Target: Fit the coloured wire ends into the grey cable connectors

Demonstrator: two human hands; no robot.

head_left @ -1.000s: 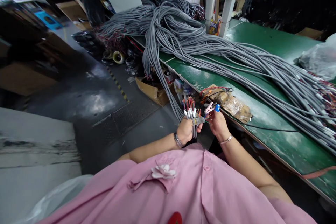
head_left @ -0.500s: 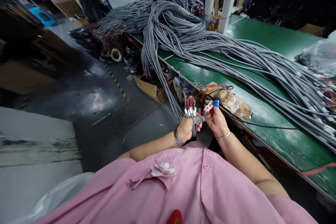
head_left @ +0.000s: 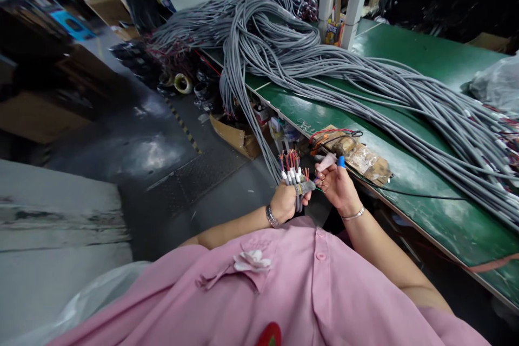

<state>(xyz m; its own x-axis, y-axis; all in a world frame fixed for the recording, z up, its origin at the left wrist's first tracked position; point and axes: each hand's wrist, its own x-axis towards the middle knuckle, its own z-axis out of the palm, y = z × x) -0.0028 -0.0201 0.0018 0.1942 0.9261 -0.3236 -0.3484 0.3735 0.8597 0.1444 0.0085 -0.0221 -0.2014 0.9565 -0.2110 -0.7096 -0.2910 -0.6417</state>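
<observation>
Cable bundle (head_left: 291,178) inside left grip (head_left: 284,201), wires (head_left: 291,160) protruding.

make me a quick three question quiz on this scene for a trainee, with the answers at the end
1. What does the left grip hold?
a) a cardboard box
b) grey cables with coloured wire ends
c) a plastic bag

2. True or false: a blue cover sits on the tip of the right thumb.

3. Fill in the colour: the big cable heap lies largely on a ____ table.

Key: 1. b; 2. true; 3. green
</observation>
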